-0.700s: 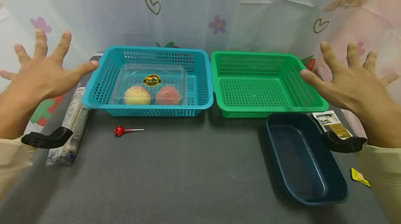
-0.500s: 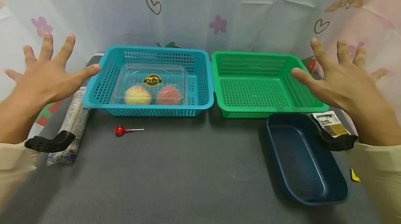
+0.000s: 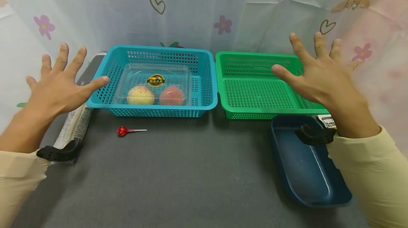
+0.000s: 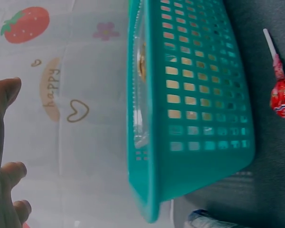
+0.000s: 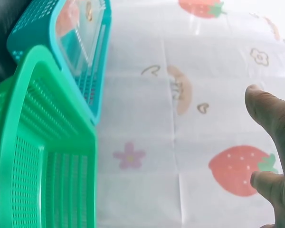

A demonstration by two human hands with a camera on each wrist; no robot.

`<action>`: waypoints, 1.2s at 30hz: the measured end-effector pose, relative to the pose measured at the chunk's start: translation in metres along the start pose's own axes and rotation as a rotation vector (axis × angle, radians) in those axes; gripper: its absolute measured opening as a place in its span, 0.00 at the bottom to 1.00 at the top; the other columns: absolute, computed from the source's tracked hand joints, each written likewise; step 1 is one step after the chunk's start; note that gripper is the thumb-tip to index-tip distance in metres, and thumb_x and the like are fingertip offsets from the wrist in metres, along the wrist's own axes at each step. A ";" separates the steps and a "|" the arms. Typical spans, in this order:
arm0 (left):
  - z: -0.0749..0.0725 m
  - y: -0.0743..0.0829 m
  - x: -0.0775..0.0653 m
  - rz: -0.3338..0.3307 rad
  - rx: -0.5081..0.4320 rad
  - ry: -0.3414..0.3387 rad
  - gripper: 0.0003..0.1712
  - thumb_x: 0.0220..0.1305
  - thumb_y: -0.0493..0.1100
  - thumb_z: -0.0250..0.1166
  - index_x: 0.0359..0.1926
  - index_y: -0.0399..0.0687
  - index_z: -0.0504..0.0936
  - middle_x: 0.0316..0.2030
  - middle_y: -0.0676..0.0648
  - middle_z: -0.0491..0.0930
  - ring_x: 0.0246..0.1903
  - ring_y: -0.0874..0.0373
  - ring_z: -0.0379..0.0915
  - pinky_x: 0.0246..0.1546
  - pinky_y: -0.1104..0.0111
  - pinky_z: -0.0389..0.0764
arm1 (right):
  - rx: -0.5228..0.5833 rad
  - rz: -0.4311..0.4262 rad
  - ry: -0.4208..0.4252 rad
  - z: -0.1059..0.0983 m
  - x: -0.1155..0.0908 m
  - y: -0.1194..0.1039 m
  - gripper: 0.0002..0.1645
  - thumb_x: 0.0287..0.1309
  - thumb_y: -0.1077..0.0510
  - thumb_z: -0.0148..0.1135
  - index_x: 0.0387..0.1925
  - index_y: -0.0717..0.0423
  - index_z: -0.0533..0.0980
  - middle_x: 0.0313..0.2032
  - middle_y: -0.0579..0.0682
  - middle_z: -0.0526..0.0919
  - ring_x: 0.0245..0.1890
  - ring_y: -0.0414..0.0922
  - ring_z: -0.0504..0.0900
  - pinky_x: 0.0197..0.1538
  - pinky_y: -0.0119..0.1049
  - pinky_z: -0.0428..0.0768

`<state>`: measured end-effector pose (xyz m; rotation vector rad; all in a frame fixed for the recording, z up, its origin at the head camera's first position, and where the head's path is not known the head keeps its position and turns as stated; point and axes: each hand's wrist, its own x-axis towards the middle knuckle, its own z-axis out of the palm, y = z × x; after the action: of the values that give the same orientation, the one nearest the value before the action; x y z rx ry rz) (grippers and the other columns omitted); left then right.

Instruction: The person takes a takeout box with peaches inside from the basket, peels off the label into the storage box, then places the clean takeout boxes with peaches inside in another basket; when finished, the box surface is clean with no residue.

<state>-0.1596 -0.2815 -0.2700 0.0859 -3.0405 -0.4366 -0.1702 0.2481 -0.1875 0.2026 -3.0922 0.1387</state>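
My left hand [image 3: 60, 86], fingers spread wide and holding nothing, hovers by the left end of the blue basket [image 3: 165, 112]. Inside that basket lies a clear plastic box [image 3: 176, 75] with a yellowish round fruit [image 3: 140, 95] and a pink one [image 3: 172, 96]. My right hand [image 3: 322, 75], also spread and with nothing in it, is over the right part of the green basket [image 3: 255, 93], hiding some of its rim. A red lollipop [image 3: 122, 131] with a white stick lies on the table in front of the blue basket.
A dark blue tub [image 3: 302, 164] stands at the right, partly under my right sleeve. A long plastic-wrapped packet [image 3: 81, 123] lies at the left, below my left wrist. A printed packet [image 3: 327, 121] shows beside the right wrist. A patterned curtain [image 3: 255, 18] hangs behind the baskets.
Both hands have moved inward, the left to the right and slightly down, the right to the left over the green basket. The small yellow packet is now hidden by the right sleeve.
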 end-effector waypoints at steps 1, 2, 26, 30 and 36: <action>0.002 0.000 -0.001 0.005 -0.004 0.002 0.54 0.61 0.77 0.43 0.75 0.61 0.29 0.71 0.45 0.16 0.65 0.32 0.09 0.48 0.24 0.24 | -0.003 -0.009 0.003 0.000 0.001 -0.003 0.51 0.58 0.19 0.33 0.74 0.29 0.30 0.72 0.61 0.24 0.65 0.70 0.19 0.42 0.82 0.24; 0.003 -0.001 -0.001 0.008 -0.007 0.004 0.54 0.61 0.77 0.44 0.75 0.60 0.29 0.71 0.45 0.16 0.66 0.32 0.10 0.49 0.25 0.25 | -0.005 -0.015 0.004 0.001 0.002 -0.006 0.51 0.58 0.19 0.33 0.74 0.29 0.30 0.72 0.61 0.24 0.65 0.70 0.19 0.42 0.82 0.25; 0.039 -0.027 0.001 0.122 -0.110 -0.025 0.51 0.64 0.70 0.50 0.76 0.60 0.33 0.73 0.48 0.19 0.68 0.31 0.15 0.52 0.25 0.33 | 0.063 -0.158 0.003 0.023 0.038 -0.064 0.51 0.55 0.17 0.33 0.74 0.25 0.33 0.74 0.54 0.28 0.69 0.64 0.23 0.52 0.77 0.25; 0.047 -0.031 0.002 0.137 -0.118 -0.042 0.51 0.65 0.69 0.51 0.76 0.60 0.33 0.73 0.47 0.20 0.68 0.30 0.17 0.53 0.26 0.34 | 0.066 -0.180 0.000 0.028 0.044 -0.072 0.50 0.55 0.17 0.33 0.74 0.24 0.33 0.74 0.52 0.29 0.70 0.62 0.24 0.54 0.76 0.25; 0.056 -0.034 0.005 0.151 -0.131 -0.067 0.52 0.65 0.68 0.52 0.77 0.58 0.34 0.73 0.43 0.21 0.67 0.29 0.17 0.54 0.27 0.34 | 0.096 -0.212 -0.011 0.035 0.052 -0.085 0.49 0.54 0.17 0.35 0.73 0.22 0.34 0.75 0.51 0.30 0.70 0.61 0.27 0.56 0.75 0.26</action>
<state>-0.1675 -0.2990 -0.3333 -0.1679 -3.0440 -0.6367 -0.2112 0.1542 -0.2125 0.5331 -3.0514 0.2792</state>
